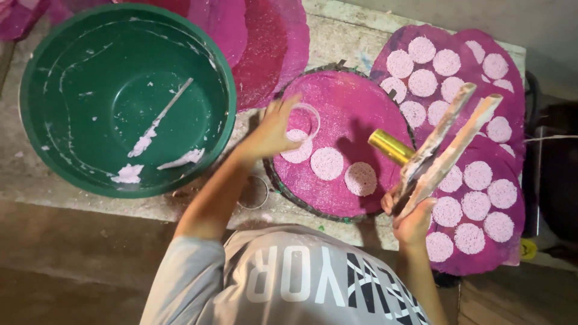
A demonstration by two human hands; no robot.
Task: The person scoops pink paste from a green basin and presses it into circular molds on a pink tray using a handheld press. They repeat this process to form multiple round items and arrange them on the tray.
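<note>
The left hand (274,129) is closing its grip on a small clear ring mould (305,122), pressing it flat against the round pink mat (355,108) so that a disc is being shaped inside it. The right hand (412,219) is holding a tight grip on a two-armed wooden press (448,141) with a gold cylinder (390,146) between its arms, and is keeping it raised above the mat, probably to keep it clear of the wet discs.

On that mat, three pale discs (328,162) are lying in a row along its near side, spaced apart so they are not touching; the one under the left hand is partly hidden. Toward the right edge of the tabletop (337,33), two more pink sheets (481,90) are overlapping, carrying roughly twenty finished discs in close rows; a few are covered by the press, so the count is not exact. At the left end a single green basin (36,102) is sitting nearly empty, with one stick (162,114) and a few white scraps of paste inside. Several bare pink sheets (265,42) are stacked at the far edge, and a second ring (254,192) is lying at the near edge.
</note>
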